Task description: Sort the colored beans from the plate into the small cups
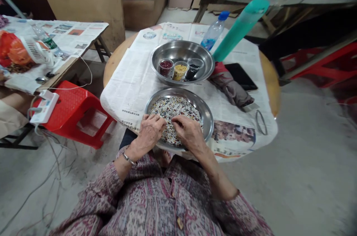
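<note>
A steel plate (208, 117) holds a mix of white grains and dark, red and yellow beans (178, 107). My left hand (152, 128) is over the plate's left edge, its fingers bent and pressed together. Over the right part of the mix is my right hand (189, 132), thumb and fingers drawn together low at the grains. Whatever either set of fingertips holds is hidden or too small to name. Behind the plate, a steel basin (156, 57) contains a cup of red beans (166, 66), a cup of yellow beans (180, 70) and a cup of black beans (193, 69).
Newspaper (128, 91) covers the round table. Beyond the basin are a blue-capped bottle (213, 31) and a tall green cylinder (240, 29). To the right lie a folded umbrella (232, 87), a black tablet (241, 76) and a loop (261, 122). A red stool (75, 109) bears a power strip (46, 107).
</note>
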`<state>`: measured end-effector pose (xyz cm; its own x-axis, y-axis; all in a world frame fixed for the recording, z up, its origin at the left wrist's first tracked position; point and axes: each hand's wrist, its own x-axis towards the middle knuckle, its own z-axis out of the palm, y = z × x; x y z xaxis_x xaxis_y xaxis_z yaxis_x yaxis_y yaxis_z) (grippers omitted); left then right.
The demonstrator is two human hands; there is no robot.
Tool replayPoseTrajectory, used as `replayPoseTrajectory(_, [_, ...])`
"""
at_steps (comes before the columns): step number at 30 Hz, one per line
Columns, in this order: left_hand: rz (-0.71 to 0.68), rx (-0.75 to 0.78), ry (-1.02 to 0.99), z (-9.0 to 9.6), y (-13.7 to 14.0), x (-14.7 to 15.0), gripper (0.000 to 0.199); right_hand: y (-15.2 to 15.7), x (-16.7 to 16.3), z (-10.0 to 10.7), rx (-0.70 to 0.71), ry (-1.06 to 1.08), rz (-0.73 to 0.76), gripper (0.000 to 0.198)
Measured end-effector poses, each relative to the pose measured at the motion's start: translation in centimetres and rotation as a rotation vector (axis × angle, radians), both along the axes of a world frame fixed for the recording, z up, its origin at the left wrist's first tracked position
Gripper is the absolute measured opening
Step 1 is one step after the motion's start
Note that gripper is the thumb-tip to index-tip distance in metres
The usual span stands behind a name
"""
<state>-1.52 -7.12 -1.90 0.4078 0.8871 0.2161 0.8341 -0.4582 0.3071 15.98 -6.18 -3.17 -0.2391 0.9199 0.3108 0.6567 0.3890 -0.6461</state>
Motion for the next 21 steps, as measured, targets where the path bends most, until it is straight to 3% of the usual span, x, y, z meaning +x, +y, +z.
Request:
replayPoseTrajectory(5, [0.023,0.049,-0.163,-1.0,-0.1,0.0,0.013,2.1,-0.3,2.7,-0.012,0.111,-0.073,0.018])
replayPoseTrajectory(9, [0.037,0.056,-0.277,-1.6,-0.3,-0.1,0.01,3.7,-0.6,4.1,-0.095,0.376,-0.074,0.02])
replayPoseTrajectory(12, [0.08,0.093,-0.427,-1.9,-0.3,-0.1,0.012,3.7,-0.5,4.0,-0.172,0.507,-0.024,0.026])
replayPoseTrajectory(15, [0.104,0.167,-0.552,-2.0,-0.4,0.0,0.017,2.8,-0.1,3.4,-0.193,0.485,-0.017,0.025])
replayPoseTrajectory(21, [0.082,0.234,-0.571,-2.0,-0.3,0.3,0.024,0.5,0.5,1.9,-0.262,0.434,-0.046,0.022])
